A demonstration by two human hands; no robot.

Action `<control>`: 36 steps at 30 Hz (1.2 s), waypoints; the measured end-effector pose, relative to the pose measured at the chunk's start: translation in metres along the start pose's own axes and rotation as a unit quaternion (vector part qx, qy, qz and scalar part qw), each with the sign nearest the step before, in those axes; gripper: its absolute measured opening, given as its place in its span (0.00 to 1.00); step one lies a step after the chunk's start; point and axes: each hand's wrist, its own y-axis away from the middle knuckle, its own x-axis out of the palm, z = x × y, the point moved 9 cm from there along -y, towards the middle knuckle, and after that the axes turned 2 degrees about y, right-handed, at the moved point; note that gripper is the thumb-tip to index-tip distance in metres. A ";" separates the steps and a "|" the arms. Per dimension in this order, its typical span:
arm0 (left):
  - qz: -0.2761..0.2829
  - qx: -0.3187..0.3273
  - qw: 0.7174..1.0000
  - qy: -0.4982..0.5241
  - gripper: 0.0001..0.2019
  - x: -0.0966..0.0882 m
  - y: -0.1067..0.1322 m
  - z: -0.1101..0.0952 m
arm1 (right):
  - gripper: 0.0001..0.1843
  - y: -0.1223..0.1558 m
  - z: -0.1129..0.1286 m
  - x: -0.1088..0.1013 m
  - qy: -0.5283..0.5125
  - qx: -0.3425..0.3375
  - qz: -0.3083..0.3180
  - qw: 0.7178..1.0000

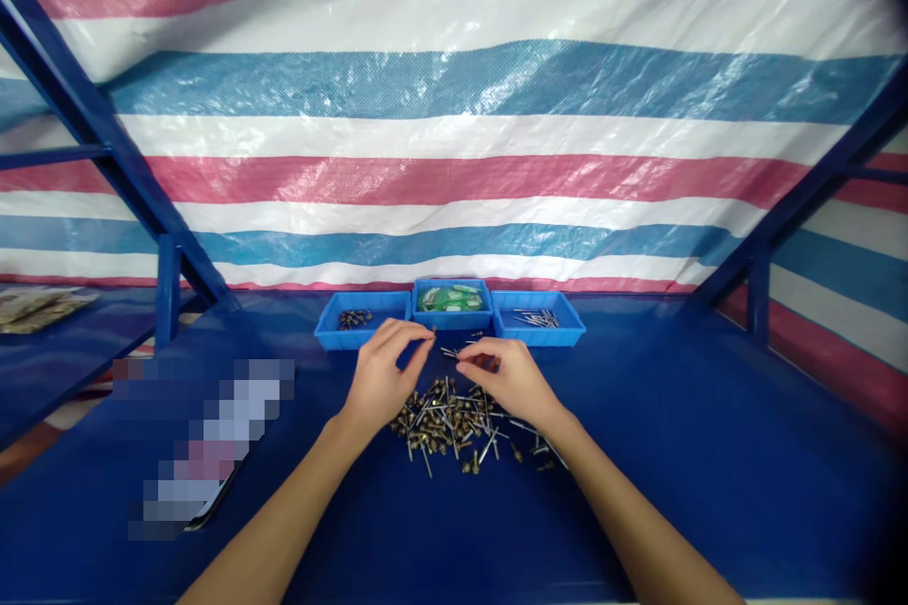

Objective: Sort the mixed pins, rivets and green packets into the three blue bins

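Note:
My left hand and my right hand hover over a pile of small metal pins and brass-coloured pieces on the blue table. The left hand's fingers are pinched together on a tiny piece too small to name. My right hand pinches a thin metal pin that points toward the left hand. The two fingertips are a few centimetres apart.
Three blue trays stand at the back: the left tray with dark small parts, the middle tray with green packets, the right tray with metal pins. A phone lies at the left. Blue frame struts rise on both sides before a striped tarp.

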 end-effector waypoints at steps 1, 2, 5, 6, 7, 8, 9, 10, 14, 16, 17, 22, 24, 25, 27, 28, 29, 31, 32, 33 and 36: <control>-0.023 -0.010 0.999 -0.028 0.04 -0.008 -0.001 0.006 | 0.05 0.000 -0.004 -0.001 0.034 0.010 0.018 0.999; -0.051 -0.024 0.997 -0.057 0.05 -0.018 -0.002 0.013 | 0.05 0.000 -0.008 -0.003 0.063 0.019 0.033 0.997; -0.153 -0.090 0.976 -0.131 0.07 -0.050 0.000 0.033 | 0.07 0.002 -0.022 -0.008 0.101 0.045 0.065 0.992; -0.174 -0.104 0.969 -0.144 0.08 -0.057 0.001 0.037 | 0.07 0.002 -0.025 -0.009 0.102 0.050 0.074 0.991; -0.183 -0.112 0.965 -0.152 0.09 -0.060 0.002 0.039 | 0.08 0.003 -0.028 -0.009 0.101 0.051 0.082 0.990; -0.182 -0.113 0.965 -0.152 0.09 -0.061 0.002 0.039 | 0.08 0.004 -0.029 -0.008 0.101 0.050 0.087 0.990; -0.172 -0.109 0.968 -0.145 0.09 -0.058 0.001 0.038 | 0.09 0.004 -0.029 -0.007 0.101 0.047 0.092 0.990; -0.149 -0.100 0.975 -0.131 0.08 -0.052 0.000 0.036 | 0.09 0.004 -0.029 -0.005 0.101 0.042 0.097 0.989; 0.042 -0.038 0.998 -0.042 0.08 -0.001 0.000 0.018 | 0.10 0.006 -0.024 0.003 0.109 0.021 0.122 0.986; 0.150 -0.016 0.988 -0.023 0.10 0.025 0.008 0.009 | 0.10 0.007 -0.022 0.006 0.116 0.011 0.128 0.985; 0.191 -0.008 0.981 -0.023 0.11 0.035 0.012 0.007 | 0.09 0.007 -0.021 0.007 0.119 0.007 0.128 0.985; 0.266 -0.006 0.963 -0.037 0.13 0.051 0.026 0.009 | 0.08 0.007 -0.017 0.009 0.138 -0.002 0.119 0.983; 0.273 -0.018 0.961 -0.042 0.13 0.051 0.027 0.014 | 0.07 0.006 -0.014 0.010 0.136 -0.007 0.115 0.984; 0.278 -0.023 0.959 -0.045 0.13 0.051 0.027 0.016 | 0.06 0.006 -0.012 0.009 0.130 -0.007 0.111 0.985; 0.286 -0.028 0.957 -0.046 0.11 0.051 0.028 0.018 | 0.05 0.005 -0.009 0.007 0.106 -0.003 0.097 0.990; 0.288 -0.028 0.956 -0.043 0.11 0.052 0.028 0.018 | 0.04 0.004 -0.008 0.005 0.090 0.002 0.087 0.992; 0.288 -0.027 0.957 -0.037 0.10 0.052 0.028 0.018 | 0.03 0.004 -0.007 0.003 0.071 0.006 0.075 0.995; 0.284 -0.024 0.958 -0.026 0.10 0.051 0.027 0.017 | 0.02 0.003 -0.004 -0.001 0.033 0.007 0.052 0.998; 0.281 -0.023 0.959 -0.023 0.10 0.050 0.026 0.017 | 0.02 0.002 -0.003 -0.003 0.015 0.004 0.041 0.999; 0.278 -0.024 0.960 -0.022 0.09 0.050 0.025 0.017 | 0.02 0.002 -0.001 -0.005 -0.004 0.001 0.028 1.000; 0.264 -0.027 0.964 -0.019 0.09 0.047 0.021 0.015 | 0.04 0.000 0.000 -0.008 -0.078 -0.005 -0.014 0.997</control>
